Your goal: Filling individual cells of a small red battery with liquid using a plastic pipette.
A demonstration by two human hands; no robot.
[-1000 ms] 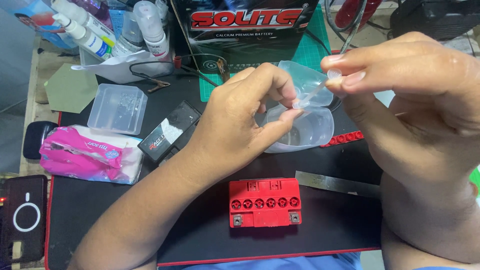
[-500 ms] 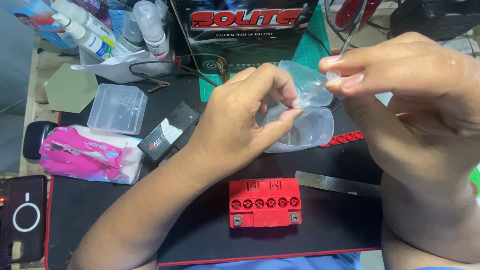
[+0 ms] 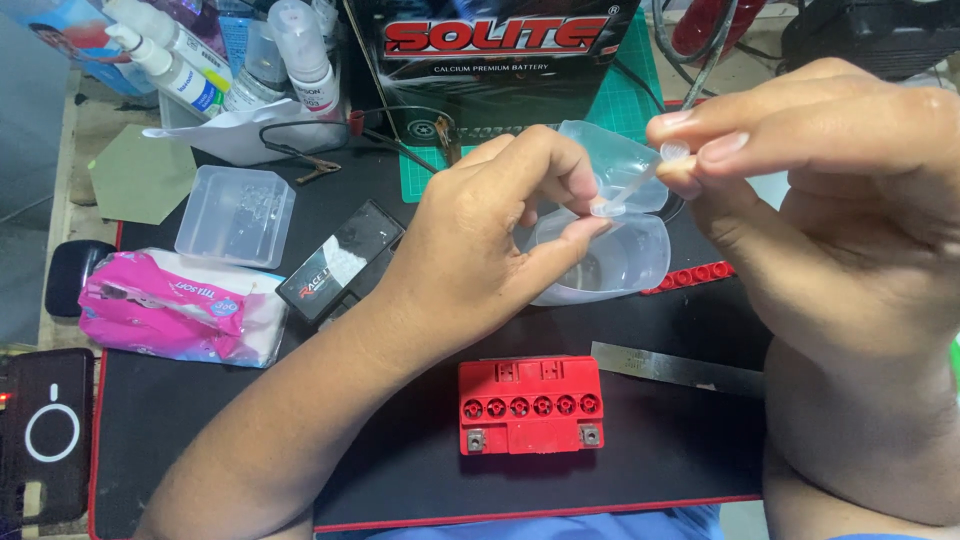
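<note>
Head view: left hand (image 3: 480, 240) and right hand (image 3: 800, 190) each pinch one end of a small clear plastic tube (image 3: 632, 187) above a clear cup (image 3: 600, 250); light, slippery, probably crushable, best gripped at its ends

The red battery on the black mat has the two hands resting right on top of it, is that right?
Not quite. In the head view the red battery lies on the black mat, but the left hand and right hand are above it, pinching a small clear tube.
</note>
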